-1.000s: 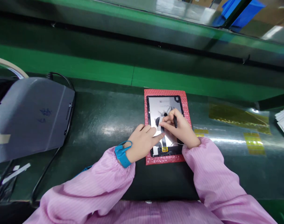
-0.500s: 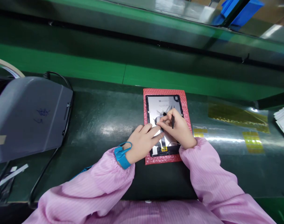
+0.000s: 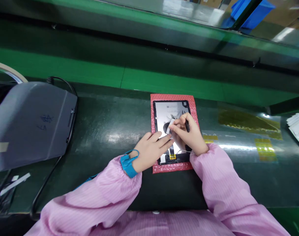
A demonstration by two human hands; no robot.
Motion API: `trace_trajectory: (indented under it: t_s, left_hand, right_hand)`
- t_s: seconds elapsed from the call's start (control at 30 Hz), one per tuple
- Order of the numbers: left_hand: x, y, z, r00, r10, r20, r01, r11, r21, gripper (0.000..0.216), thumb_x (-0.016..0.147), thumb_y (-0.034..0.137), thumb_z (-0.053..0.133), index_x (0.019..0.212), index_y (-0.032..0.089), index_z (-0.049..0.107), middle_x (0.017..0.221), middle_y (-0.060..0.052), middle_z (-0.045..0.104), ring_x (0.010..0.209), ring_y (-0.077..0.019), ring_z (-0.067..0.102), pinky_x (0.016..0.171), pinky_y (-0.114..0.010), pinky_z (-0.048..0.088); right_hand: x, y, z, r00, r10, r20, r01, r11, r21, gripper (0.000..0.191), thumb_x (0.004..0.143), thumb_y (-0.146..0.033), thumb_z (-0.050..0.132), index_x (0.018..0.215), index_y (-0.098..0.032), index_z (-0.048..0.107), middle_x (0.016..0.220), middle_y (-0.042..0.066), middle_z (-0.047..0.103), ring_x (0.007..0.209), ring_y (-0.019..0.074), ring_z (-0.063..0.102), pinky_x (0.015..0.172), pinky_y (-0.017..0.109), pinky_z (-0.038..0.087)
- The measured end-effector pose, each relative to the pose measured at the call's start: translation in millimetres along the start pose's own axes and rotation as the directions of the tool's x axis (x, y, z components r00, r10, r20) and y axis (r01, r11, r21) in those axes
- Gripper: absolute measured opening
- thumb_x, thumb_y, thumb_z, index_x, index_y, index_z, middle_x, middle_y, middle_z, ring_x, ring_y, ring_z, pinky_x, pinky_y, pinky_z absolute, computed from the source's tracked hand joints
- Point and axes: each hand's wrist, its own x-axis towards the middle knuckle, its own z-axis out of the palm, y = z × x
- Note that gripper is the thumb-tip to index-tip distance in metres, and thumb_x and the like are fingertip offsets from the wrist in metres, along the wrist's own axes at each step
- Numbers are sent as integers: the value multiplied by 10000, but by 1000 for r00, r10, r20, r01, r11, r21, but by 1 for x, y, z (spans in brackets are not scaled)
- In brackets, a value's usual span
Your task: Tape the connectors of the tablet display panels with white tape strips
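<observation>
A tablet screen assembly (image 3: 163, 110) with a shiny back and black frame lies on a pink bubble-wrap sheet (image 3: 172, 168). My left hand (image 3: 150, 150), a blue wrist strap on its wrist, rests flat with fingers stretched over the assembly's left side. Between thumb and fingertips, my right hand (image 3: 190, 133) pinches a small white strip (image 3: 170, 126) above the shiny back. A dark, slim tool, probably tweezers (image 3: 187, 126), is tucked in the same hand. Below the hands, a dark flex cable (image 3: 172, 150) ends at yellow tape.
A grey machine housing (image 3: 36, 121) with a black cable stands on the left of the green workbench (image 3: 100, 131). Yellow tape pieces (image 3: 265, 149) and clear film lie to the right. White papers (image 3: 298, 127) sit at the far right edge. A blue bin (image 3: 252, 13) is beyond the bench.
My right hand has shifted slightly right, and the white strip it pinches is now raised and shows more. The dark tool has tilted in that hand. My left hand stays nearly still.
</observation>
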Motion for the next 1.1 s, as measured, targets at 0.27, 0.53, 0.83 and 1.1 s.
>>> trace_trajectory:
  t_s: [0.27, 0.53, 0.83, 1.1]
  left_hand:
    - [-1, 3, 0, 1000, 30, 5, -30, 1000, 7, 296, 1000, 147, 503, 1240, 206, 667, 1370, -18, 647, 1101, -199, 558, 811, -337, 388]
    - [-3, 3, 2, 999, 39, 19, -39, 999, 6, 317, 1005, 126, 478, 1274, 185, 635, 1371, -17, 643, 1160, -206, 555, 842, -339, 405]
    - [-2, 3, 4, 997, 64, 37, -64, 998, 5, 334, 1009, 117, 450, 1291, 171, 621, 1388, -33, 627, 1287, -215, 516, 981, -349, 401]
    - [-3, 2, 6, 998, 51, 43, -51, 999, -5, 335, 1032, 154, 411, 1288, 203, 621, 1384, -9, 636, 1372, -205, 466, 1110, -382, 337]
  right_hand:
    - [-1, -4, -3, 991, 43, 124, -41, 999, -12, 444, 809, -315, 767, 803, -259, 326, 821, -21, 675, 582, 107, 502, 577, 278, 402]
    - [-2, 2, -1, 993, 11, 115, 8, 987, -163, 417, 845, -353, 728, 818, -263, 322, 849, -10, 677, 618, 130, 520, 628, 318, 436]
    - [-2, 4, 0, 995, -16, 96, 39, 971, -237, 390, 858, -341, 707, 820, -268, 325, 852, -10, 690, 656, 153, 526, 683, 354, 440]
    - [-2, 1, 1, 996, -1, 93, 25, 965, -260, 351, 855, -302, 681, 828, -268, 333, 875, -10, 693, 624, 144, 511, 670, 338, 417]
